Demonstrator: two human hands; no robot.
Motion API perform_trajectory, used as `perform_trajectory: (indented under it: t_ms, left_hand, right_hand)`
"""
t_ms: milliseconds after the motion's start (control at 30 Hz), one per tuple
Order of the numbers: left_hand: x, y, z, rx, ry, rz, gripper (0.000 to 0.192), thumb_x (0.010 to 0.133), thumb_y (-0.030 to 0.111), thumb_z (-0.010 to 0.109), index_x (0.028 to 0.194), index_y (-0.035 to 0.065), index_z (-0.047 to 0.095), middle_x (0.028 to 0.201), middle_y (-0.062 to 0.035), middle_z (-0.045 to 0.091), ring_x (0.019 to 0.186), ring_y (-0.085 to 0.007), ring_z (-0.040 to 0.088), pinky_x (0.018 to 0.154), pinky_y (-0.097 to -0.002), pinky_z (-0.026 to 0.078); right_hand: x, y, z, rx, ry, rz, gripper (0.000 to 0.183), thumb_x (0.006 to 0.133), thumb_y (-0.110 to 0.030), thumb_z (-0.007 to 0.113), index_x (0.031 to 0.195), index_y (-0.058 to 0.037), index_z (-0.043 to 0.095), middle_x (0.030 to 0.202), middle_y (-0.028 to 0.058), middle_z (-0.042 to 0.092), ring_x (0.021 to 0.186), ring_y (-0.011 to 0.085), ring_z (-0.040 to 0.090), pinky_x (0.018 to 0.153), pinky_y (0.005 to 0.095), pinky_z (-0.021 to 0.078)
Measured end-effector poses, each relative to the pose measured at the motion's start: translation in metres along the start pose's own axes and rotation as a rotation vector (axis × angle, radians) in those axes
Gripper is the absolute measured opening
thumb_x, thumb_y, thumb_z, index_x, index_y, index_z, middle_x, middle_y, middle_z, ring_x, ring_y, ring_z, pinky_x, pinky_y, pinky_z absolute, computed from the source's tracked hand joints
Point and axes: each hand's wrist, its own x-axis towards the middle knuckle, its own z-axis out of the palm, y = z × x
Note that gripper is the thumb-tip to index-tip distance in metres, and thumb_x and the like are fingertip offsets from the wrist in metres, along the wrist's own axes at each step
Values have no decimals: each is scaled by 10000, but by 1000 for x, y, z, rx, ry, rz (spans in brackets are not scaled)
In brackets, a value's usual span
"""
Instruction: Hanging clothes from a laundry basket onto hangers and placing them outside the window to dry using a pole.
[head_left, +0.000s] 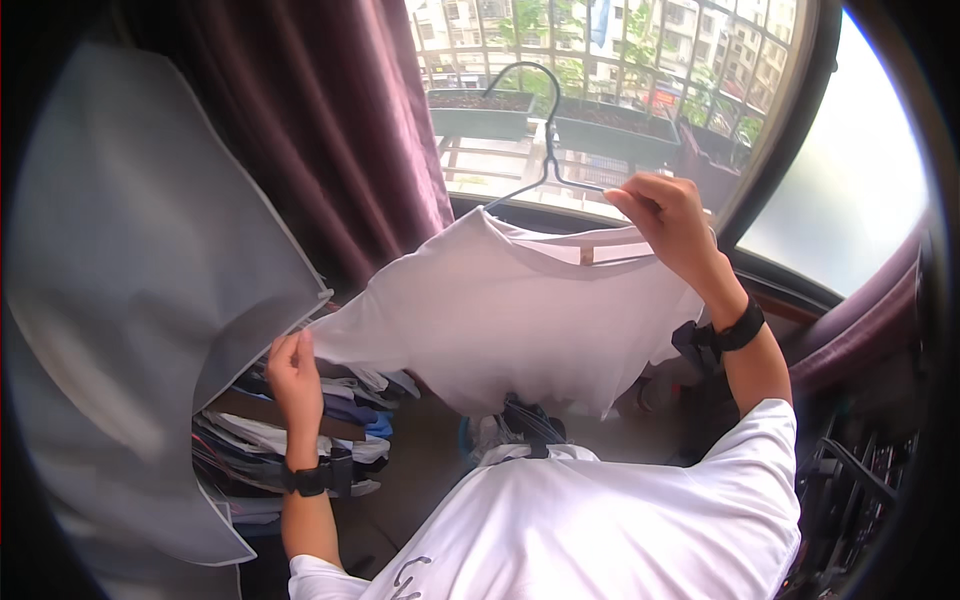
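Observation:
A white T-shirt (517, 315) hangs in front of me on a thin dark wire hanger (553, 112), whose hook points up before the window. Pinched in my left hand (295, 371) is the edge of the shirt's left-hand sleeve, drawn out sideways. My right hand (664, 214) grips the right arm of the hanger with thumb and fingertips, just above the neckline. A small tag (587, 256) shows inside the collar. The hanger's lower part is hidden inside the shirt.
Clothes (352, 420) hang in a row beneath a grey fabric cover (150, 262) at the left. A purple curtain (337, 135) borders the barred window, with planters (615, 135) outside. A dark rack (855, 472) stands at the lower right.

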Motion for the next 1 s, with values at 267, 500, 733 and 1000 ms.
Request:
perform_trajectory:
  t_ms: [267, 500, 733, 1000]
  left_hand:
    - [-14, -11, 19, -483, -177, -434, 214, 973, 219, 438, 915, 41, 541, 757, -22, 610, 577, -104, 594, 490, -209, 486]
    - [-28, -35, 41, -1016, -87, -963, 144, 934, 260, 509, 999, 131, 512, 926, -41, 587, 807, -183, 596, 677, -332, 471]
    - [-53, -48, 55, -1301, -177, -1063, 249, 941, 226, 468, 1141, 88, 523, 1105, -57, 591, 1011, -192, 560, 825, -377, 475]
    - [-183, 25, -24, -1237, -976, -1413, 242, 916, 119, 546, 1146, 53, 512, 1084, -39, 578, 1023, -152, 565, 903, -338, 464]
  right_hand:
    - [-10, -1, 8, 10, 110, -195, 236, 834, -171, 666, 700, -12, 553, 550, 81, 421, 454, 188, 384, 438, 316, 320]
    - [-17, -28, 32, 90, 3, -186, 182, 822, -183, 662, 726, -45, 592, 608, 89, 519, 506, 260, 503, 461, 344, 385]
    - [-29, -14, 34, 148, -48, -175, 140, 794, -126, 689, 765, -17, 607, 638, 90, 549, 513, 252, 516, 464, 328, 395]
    - [-58, 44, 34, -100, 122, -451, 174, 805, -150, 661, 751, -34, 542, 595, 82, 417, 486, 226, 444, 444, 323, 347]
